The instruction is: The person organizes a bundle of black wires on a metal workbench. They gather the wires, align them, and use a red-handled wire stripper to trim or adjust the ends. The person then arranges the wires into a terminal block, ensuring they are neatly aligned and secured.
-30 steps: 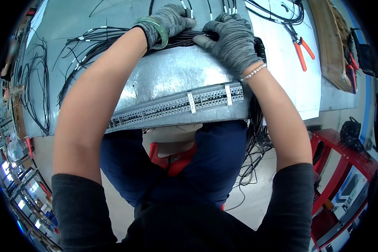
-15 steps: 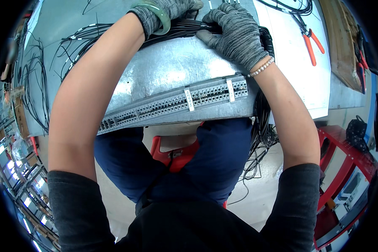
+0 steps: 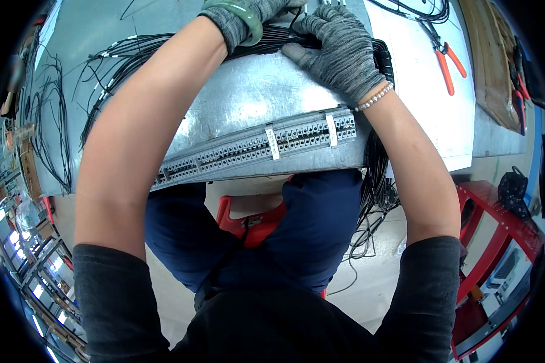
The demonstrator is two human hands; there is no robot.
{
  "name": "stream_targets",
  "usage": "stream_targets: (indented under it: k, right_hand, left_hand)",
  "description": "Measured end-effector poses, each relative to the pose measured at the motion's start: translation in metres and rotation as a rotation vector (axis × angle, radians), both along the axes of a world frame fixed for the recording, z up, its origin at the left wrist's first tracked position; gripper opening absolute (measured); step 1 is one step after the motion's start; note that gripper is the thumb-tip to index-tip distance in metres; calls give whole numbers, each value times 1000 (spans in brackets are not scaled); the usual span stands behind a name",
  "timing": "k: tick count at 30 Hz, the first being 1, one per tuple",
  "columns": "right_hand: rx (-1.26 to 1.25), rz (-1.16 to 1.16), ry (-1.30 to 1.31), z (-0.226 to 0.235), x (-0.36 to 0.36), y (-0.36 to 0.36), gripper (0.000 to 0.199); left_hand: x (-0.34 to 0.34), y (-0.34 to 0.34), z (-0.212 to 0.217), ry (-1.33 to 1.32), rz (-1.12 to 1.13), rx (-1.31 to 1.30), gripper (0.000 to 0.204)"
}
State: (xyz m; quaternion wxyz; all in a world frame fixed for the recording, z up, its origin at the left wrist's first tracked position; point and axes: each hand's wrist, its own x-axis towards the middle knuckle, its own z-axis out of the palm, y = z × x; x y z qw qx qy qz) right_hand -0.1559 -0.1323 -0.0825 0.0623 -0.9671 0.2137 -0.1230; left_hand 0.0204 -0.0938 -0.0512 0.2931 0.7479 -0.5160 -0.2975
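Note:
Both my hands wear grey knit gloves and work at a bundle of black wires (image 3: pixel 266 43) lying across the far part of the metal sheet. My right hand (image 3: pixel 340 54) grips the bundle, the thumb on its near side and the fingers over the far side. Close to its fingertips, my left hand (image 3: pixel 251 13) pinches a single black wire (image 3: pixel 294 21) that curves up out of the bundle; the upper picture edge cuts off part of this hand. Several white-marked wire ends (image 3: pixel 328 2) show just beyond my right fingers.
A long terminal strip (image 3: pixel 248 149) with white labels lies along the near edge. Red-handled pliers (image 3: pixel 448 66) rest on white paper (image 3: pixel 427 115) at the right. More black wires (image 3: pixel 378 163) hang over the edge beside my right forearm. Loose wires (image 3: pixel 57 127) lie at left.
My left hand and forearm have shifted right, closer to my right hand. A thin black wire now shows between the two hands. My right hand has barely moved and keeps its grip.

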Motion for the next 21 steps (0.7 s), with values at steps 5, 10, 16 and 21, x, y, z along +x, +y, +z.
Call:
stream_targets:
  k: [5,10,16,21]
  right_hand:
    - [51,15,37,4,0,-2,50]
    - [84,-6,106,15,2,3,51]
    - [71,-1,76,16,1,3,52]
    - [63,-5,112,25,1,9,46]
  left_hand:
    - [6,17,0,141,90,93,21]
    - [18,45,16,-107,-59,350,34]
    - [10,33,17,-204,-88,370,30]
    - [14,36,9,-114,-40,322,24]
